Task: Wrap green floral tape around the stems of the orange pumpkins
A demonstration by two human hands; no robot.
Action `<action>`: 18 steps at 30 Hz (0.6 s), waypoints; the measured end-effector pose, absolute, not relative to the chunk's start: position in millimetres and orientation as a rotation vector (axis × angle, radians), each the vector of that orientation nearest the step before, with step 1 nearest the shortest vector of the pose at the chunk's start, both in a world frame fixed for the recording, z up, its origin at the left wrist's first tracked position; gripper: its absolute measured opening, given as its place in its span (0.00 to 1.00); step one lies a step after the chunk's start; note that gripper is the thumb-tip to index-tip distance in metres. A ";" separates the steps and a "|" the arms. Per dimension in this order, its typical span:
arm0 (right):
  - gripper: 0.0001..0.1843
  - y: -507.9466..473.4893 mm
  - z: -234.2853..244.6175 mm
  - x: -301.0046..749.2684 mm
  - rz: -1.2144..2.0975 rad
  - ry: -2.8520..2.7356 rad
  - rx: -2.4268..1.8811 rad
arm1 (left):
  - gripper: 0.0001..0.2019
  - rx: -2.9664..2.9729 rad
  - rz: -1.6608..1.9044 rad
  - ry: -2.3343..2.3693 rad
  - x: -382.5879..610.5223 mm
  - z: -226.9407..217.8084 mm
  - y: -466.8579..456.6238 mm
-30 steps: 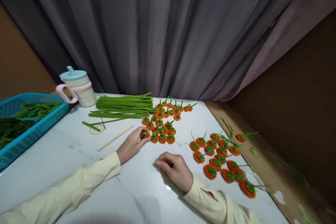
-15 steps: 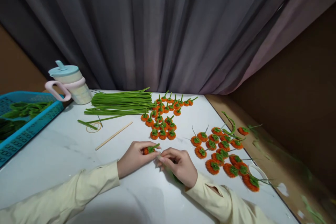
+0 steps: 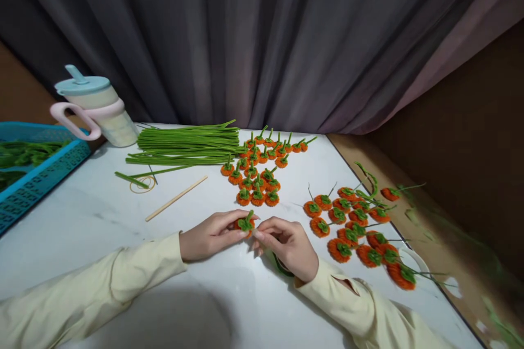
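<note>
Between the thumb and fingers of my left hand [image 3: 215, 235] is a small orange pipe-cleaner pumpkin [image 3: 244, 223], its green leaves and short stem facing up. My right hand [image 3: 289, 246] is closed in a pinch right at the pumpkin's right edge. What its fingertips grip is too small to make out. A dark green item [image 3: 281, 265] shows partly beneath the right palm; its kind is hidden. Just beyond my hands stand several finished-looking pumpkins [image 3: 257, 197] with thick upright green stems. Off to the right lie more pumpkins [image 3: 339, 250], with thin wire ends sticking out.
A bundle of green pipe cleaners [image 3: 188, 144] lies at the back. Nearer are a wooden stick [image 3: 177, 198] and a rubber band [image 3: 141, 184]. At left stand a lidded cup [image 3: 96, 109] and a blue basket [image 3: 45, 188] holding green pieces. A grey curtain [image 3: 229, 38] hangs behind.
The pumpkin in my left hand has turned, so its green top shows more fully. Both hands keep close together at it. The camera view has shifted slightly.
</note>
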State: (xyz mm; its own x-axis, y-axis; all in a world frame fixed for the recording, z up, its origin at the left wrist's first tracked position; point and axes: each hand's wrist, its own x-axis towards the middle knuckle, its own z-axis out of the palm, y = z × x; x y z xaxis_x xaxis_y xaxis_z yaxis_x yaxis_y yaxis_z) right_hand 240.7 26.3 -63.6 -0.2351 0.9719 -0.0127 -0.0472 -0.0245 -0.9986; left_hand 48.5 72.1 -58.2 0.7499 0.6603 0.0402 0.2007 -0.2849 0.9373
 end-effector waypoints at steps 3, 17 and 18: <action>0.14 25.9 -62.6 241.8 1.447 -1.320 -1.044 | 0.15 1.851 0.498 0.687 50.4 -60.8 70.9; 0.12 24.6 -60.4 243.1 1.460 -1.316 -1.027 | 0.17 2.227 0.639 0.761 47.4 -63.8 66.8; 0.12 24.5 -60.7 242.9 1.458 -1.332 -1.029 | 0.16 2.248 0.635 0.737 47.0 -65.0 65.8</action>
State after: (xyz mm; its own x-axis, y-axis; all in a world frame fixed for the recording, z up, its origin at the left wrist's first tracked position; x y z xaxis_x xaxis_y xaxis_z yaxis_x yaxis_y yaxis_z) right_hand 242.9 24.5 -60.7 -0.2662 0.9638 -0.0128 -0.0738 -0.0336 -0.9967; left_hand 47.0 65.8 -65.0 0.7207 0.6542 0.2293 0.3233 -0.6098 0.7236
